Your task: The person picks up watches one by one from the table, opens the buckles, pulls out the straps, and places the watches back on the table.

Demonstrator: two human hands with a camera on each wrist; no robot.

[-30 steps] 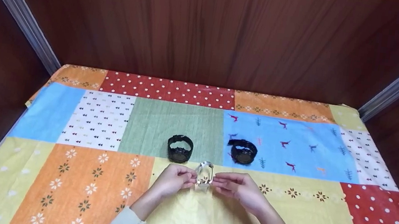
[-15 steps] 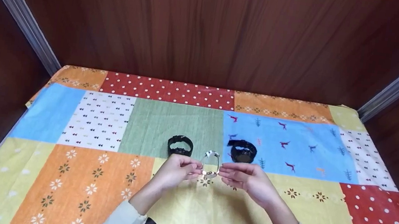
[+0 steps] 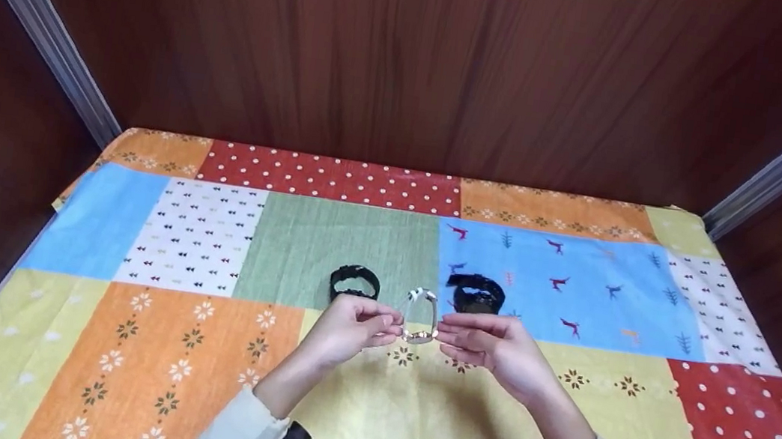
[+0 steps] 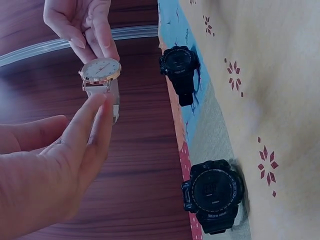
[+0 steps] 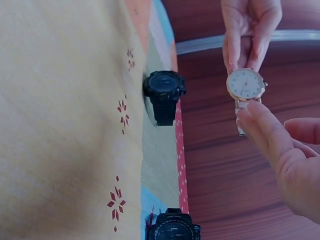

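Observation:
A wristwatch (image 4: 101, 69) with a white dial, gold-toned case and pale strap is held up between the fingertips of both hands. In the head view its strap forms an upright loop. My left hand (image 3: 350, 331) presses extended fingers against its left side, with the thumb (image 4: 50, 129) apart from the watch in the left wrist view. On the other side my right hand (image 3: 506, 352) does the same; its thumb (image 5: 302, 129) stands off in the right wrist view. Behind the left hand lies a black digital watch (image 4: 213, 192), and behind the right one another black watch (image 4: 179, 64).
A patchwork cloth (image 3: 175, 365) covers the table. Dark wood panels (image 3: 397, 61) enclose the back and sides, with metal strips (image 3: 53, 31) in the corners. Both black watches rest on the cloth, partly covered by the hands in the head view.
Both hands have moved the pale wristwatch away from the body and slightly right. The hands now overlap the fronts of the black watches, which have stayed in place.

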